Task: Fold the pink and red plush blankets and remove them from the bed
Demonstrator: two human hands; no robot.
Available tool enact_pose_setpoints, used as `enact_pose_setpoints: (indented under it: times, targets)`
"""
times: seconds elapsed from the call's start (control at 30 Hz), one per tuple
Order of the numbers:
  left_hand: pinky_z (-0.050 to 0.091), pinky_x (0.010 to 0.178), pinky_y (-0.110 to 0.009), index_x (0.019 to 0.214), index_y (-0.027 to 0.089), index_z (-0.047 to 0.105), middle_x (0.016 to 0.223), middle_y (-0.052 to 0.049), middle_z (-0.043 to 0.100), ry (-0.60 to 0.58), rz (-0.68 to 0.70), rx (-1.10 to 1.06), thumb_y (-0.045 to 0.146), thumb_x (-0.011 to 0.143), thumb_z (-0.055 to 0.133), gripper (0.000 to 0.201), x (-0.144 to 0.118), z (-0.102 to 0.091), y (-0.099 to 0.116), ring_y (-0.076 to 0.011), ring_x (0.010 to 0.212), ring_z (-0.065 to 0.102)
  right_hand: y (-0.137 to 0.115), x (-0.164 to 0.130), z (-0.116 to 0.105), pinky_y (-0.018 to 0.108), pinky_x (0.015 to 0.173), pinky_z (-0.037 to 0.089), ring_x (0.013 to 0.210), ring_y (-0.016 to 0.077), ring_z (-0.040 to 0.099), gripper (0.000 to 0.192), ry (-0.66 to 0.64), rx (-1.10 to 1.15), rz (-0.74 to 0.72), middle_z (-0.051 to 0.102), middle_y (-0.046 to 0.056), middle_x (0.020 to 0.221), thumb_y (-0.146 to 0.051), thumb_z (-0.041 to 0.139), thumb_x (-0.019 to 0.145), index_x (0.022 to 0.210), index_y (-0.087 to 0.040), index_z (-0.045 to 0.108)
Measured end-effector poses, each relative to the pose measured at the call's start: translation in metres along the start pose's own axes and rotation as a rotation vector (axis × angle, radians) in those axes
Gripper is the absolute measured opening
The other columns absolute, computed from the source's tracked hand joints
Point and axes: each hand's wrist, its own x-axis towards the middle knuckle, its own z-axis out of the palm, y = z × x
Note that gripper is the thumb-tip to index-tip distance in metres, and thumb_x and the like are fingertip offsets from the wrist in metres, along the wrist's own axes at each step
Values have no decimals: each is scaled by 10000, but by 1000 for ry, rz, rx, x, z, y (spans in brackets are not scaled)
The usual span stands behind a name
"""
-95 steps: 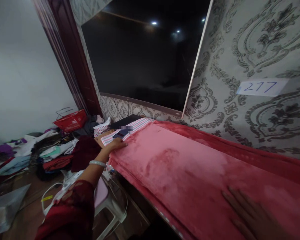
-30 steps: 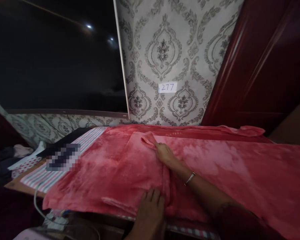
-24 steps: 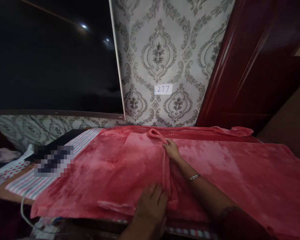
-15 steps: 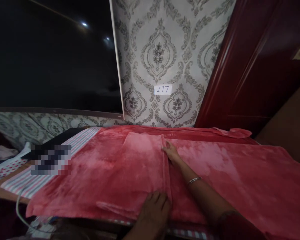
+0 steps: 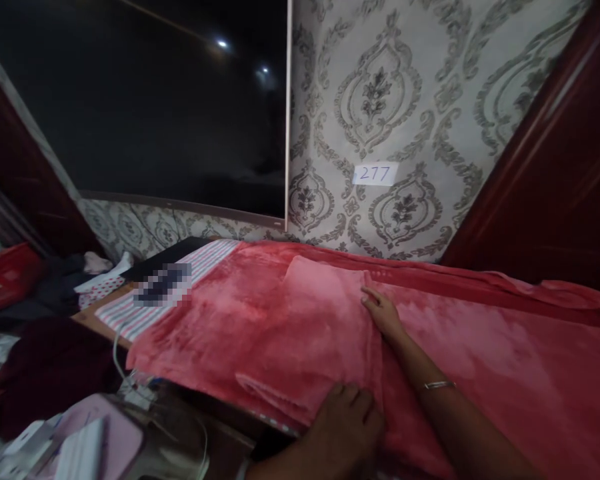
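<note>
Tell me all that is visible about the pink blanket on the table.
The pink blanket looks soft and fleecy, with a plush sheen. It lies spread flat across the table, reaching the patterned wall behind. A folded flap lies on top, its edge running from far to near. The right hand rests flat at the flap's far corner; the left hand presses its near edge. At its left end it overlaps a striped cloth.

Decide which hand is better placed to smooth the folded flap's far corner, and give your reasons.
Probably the right hand: its fingertips already rest at the far corner of the folded flap of the red blanket, while the left hand presses the near edge.
</note>
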Motion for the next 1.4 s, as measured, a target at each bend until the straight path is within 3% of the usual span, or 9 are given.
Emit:
enact_pose_setpoints:
  times: [0.23, 0.43, 0.57, 0.67, 0.73, 0.83, 1.0, 1.17, 1.4]
  targets:
    - [325, 595, -334, 815, 155, 610, 730, -21, 579, 100, 52, 89, 353, 926, 608, 227, -1, 21, 4, -163, 671, 525, 12, 9, -5, 441, 933, 534, 1089, 329, 691, 584, -72, -136, -6, 753, 133, 1170, -441, 617, 702, 1213, -186, 736]
    - [279, 536, -301, 799, 186, 659, 683, -7, 585, 13, 69, 89, 339, 969, 553, 252, -4, 41, 5, -140, 600, 506, 9, 9, -5, 435, 937, 531, 1135, 353, 672, 606, -30, -242, -36, 735, 166, 1197, -442, 581, 730, 1252, -170, 725]
    - [369, 611, -293, 864, 195, 672, 801, -39, 648, -103, 80, 54, 373, 959, 577, 223, -6, 25, 3, -150, 693, 569, 10, 5, 0, 435, 875, 554, 1046, 359, 702, 617, -76, -255, 81, 758, 171, 1120, -450, 602, 731, 1255, -150, 724]
    - [447, 708, -279, 1008, 207, 677, 932, -40, 692, -176, 113, -177, 403, 962, 580, 223, -6, -13, -7, -157, 819, 630, 4, 0, -1, 412, 949, 529, 1129, 334, 672, 624, -72, -178, 72, 724, 164, 1228, -452, 604, 754, 1286, -141, 702]
    - [487, 808, -306, 1074, 210, 674, 1012, -53, 711, -171, -42, -304, 368, 978, 536, 230, -6, -45, -25, -179, 917, 652, -4, -6, -5, 407, 1026, 487, 1216, 311, 626, 639, -80, -103, 60, 685, 138, 1317, -447, 615, 762, 1329, -157, 671]
    - [478, 1002, -423, 1150, 200, 674, 1194, -101, 704, -18, -347, -339, 295, 1021, 376, 338, -8, -80, -74, -234, 1133, 632, -16, -17, -15, 435, 1067, 452, 1233, 301, 601, 712, -108, -22, 75, 647, 118, 1374, -420, 649, 749, 1406, -149, 596]
    - [454, 1077, -525, 1296, 134, 587, 1368, -170, 624, -27, -730, -395, 457, 906, 490, 515, -25, -84, -152, -322, 1271, 574, -24, -51, -27, 459, 1053, 463, 1223, 296, 600, 776, -208, 64, 81, 636, 76, 1391, -446, 701, 763, 1482, -227, 511]
    - [489, 1048, -513, 1436, 148, 474, 1412, -167, 599, -112, -958, -646, 628, 813, 564, 792, -44, -73, -165, -350, 1308, 557, -33, -89, -30, 465, 1176, 341, 1400, 291, 459, 774, -273, -9, -19, 501, 61, 1540, -372, 737, 727, 1463, -248, 531]
    - [459, 1086, -529, 1527, 195, 390, 1543, -179, 476, -103, -1049, -790, 603, 803, 641, 868, -50, -72, -165, -380, 1446, 407, -37, -108, -33, 434, 1082, 463, 1274, 256, 579, 698, -241, 159, 121, 596, 44, 1446, -312, 657, 774, 1457, -256, 526]
